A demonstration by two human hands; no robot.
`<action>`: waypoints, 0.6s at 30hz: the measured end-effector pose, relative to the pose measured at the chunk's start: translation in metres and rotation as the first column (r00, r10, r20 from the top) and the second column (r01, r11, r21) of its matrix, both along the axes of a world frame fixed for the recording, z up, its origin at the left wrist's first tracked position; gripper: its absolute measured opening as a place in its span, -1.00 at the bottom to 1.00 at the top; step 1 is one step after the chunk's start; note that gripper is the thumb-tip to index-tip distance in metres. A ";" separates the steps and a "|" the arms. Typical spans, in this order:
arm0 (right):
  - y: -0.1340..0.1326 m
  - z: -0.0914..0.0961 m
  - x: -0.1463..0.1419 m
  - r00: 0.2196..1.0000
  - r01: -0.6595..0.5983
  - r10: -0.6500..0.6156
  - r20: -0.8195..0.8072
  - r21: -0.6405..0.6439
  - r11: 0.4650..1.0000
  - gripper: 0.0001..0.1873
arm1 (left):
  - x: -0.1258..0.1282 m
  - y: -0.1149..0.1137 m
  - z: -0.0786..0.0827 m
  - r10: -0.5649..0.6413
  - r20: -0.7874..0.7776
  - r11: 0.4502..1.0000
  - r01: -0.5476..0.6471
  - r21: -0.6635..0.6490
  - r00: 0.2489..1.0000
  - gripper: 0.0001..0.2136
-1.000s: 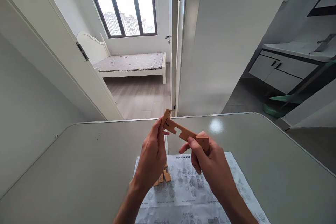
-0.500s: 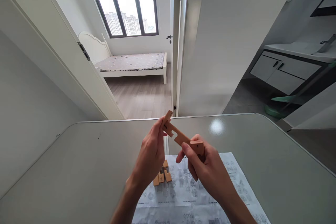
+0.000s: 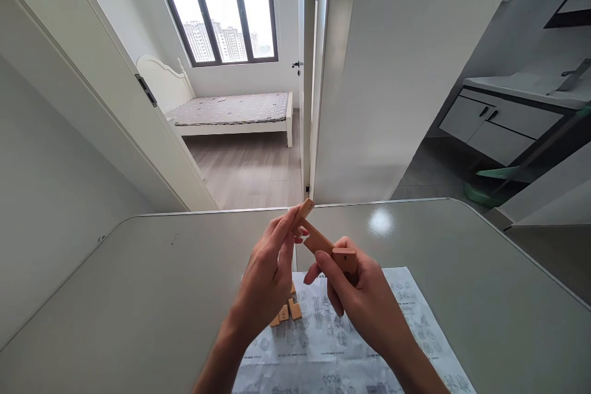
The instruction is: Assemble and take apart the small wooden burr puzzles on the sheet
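Observation:
Above the table, my left hand (image 3: 272, 258) is closed on a small wooden puzzle piece (image 3: 304, 209) that slants up past its fingertips. A longer wooden puzzle piece (image 3: 317, 240) runs from there down to my right hand (image 3: 355, 289). With thumb and fingers, my right hand grips this long piece and another wooden block (image 3: 345, 258) with a dark mark at its end. The pieces meet at my left fingertips, where my fingers hide the joint. Several loose wooden puzzle pieces (image 3: 295, 309) lie on the printed sheet, partly behind my left hand.
A printed instruction sheet (image 3: 323, 345) lies on the grey table (image 3: 138, 295), under my hands. Beyond the table's far edge are a doorway and a bed (image 3: 231, 111). A sink cabinet (image 3: 503, 111) stands at the right.
My left hand has shifted slightly right with its piece along the long piece, and its fingers now cover the notch that showed before. My right hand has barely moved.

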State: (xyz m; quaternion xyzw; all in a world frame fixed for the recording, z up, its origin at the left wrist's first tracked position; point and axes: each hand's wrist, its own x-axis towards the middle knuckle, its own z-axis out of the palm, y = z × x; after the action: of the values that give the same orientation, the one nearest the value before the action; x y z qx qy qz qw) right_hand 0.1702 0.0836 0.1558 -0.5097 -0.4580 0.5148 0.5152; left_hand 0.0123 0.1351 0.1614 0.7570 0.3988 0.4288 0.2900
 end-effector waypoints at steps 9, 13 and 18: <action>-0.003 0.003 -0.004 0.995 0.092 -0.091 -0.048 0.010 0.996 -0.55 | 0.010 -0.015 0.005 -0.258 0.085 0.953 0.268 -0.143 0.962 -0.54; -0.003 0.007 -0.002 0.988 0.128 -0.125 -0.088 0.035 0.991 -0.58 | 0.017 -0.015 0.003 -0.021 -0.009 0.995 0.022 0.095 1.000 -0.66; -0.003 0.007 0.000 0.987 0.131 -0.124 -0.107 0.058 0.990 -0.61 | 0.020 -0.015 0.001 0.205 -0.022 0.939 -0.190 0.288 0.979 -0.84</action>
State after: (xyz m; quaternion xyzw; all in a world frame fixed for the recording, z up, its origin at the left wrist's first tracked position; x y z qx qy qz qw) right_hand 0.1702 0.0803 0.1623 -0.4938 -0.4137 0.4913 0.5862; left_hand 0.0320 0.1201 0.1621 0.7578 0.4141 0.4890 0.1234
